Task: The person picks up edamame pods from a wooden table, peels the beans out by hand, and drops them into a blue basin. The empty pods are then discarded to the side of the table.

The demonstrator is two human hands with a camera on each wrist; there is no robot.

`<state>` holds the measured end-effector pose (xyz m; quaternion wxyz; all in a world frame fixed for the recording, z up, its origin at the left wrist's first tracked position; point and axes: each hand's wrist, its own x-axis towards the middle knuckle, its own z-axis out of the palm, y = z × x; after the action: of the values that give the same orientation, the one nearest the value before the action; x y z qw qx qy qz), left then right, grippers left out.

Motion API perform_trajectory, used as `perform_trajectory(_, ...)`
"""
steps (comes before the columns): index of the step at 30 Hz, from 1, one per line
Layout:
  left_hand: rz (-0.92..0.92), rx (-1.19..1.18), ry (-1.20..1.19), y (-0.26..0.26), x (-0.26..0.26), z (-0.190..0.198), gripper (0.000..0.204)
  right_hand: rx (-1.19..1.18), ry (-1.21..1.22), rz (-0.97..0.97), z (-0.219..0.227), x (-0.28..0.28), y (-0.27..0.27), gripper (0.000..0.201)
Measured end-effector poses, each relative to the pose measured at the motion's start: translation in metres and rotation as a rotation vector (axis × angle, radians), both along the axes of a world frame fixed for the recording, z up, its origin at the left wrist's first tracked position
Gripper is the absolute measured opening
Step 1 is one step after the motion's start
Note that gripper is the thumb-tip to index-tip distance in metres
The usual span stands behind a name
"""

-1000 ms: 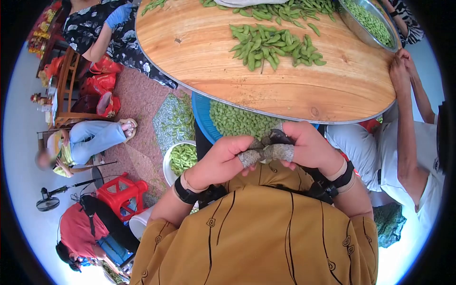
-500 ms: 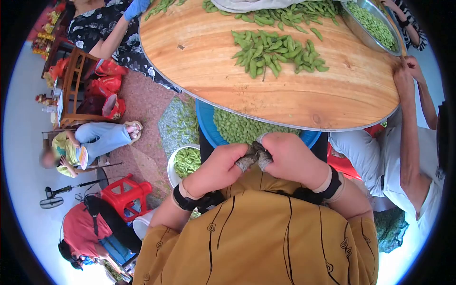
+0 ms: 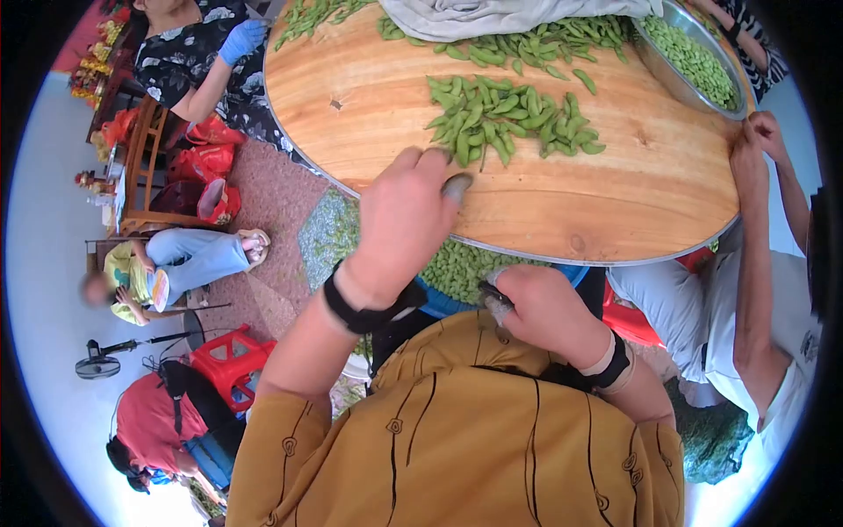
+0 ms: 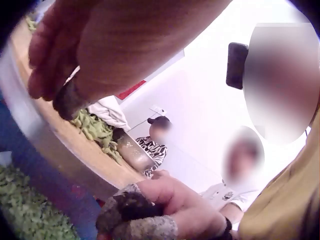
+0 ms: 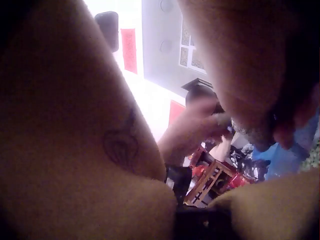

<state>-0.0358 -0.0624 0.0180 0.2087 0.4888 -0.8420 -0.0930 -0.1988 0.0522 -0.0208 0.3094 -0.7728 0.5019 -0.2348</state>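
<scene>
My left hand point(image 3: 404, 220) reaches over the near edge of the wooden table point(image 3: 632, 193). Its fingertips are right at a pile of green edamame pods point(image 3: 509, 114), loosely bent, with no pod seen between them. Grey wrapping covers its thumb tip. Lower down, my right hand point(image 3: 540, 312) stays in front of my body, just above a blue basin point(image 3: 435, 303) of shelled green beans point(image 3: 465, 268). In the left wrist view, its curled fingers wear grey and blackened wraps point(image 4: 150, 227); I cannot tell whether they hold anything.
A metal bowl point(image 3: 731, 112) of shelled beans stands at the table's far right, beside a pale cloth point(image 3: 492, 19) and more pods point(image 3: 562, 42). Someone with a blue glove point(image 3: 241, 40) sits at the left; another person in white point(image 3: 764, 325) sits at the right. A red stool point(image 3: 224, 360) is on the floor.
Both hands were together above the basin, fingers meeting. Now my left hand has parted from the right and moved up and forward to the pods; the right stays low.
</scene>
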Motion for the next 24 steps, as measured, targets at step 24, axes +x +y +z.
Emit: perform_trajectory(24, -0.213, 0.476, 0.37, 0.059, 0.011, 0.003, 0.029, 0.6, -1.145, -0.479, 0.018, -0.016, -0.015, 0.012)
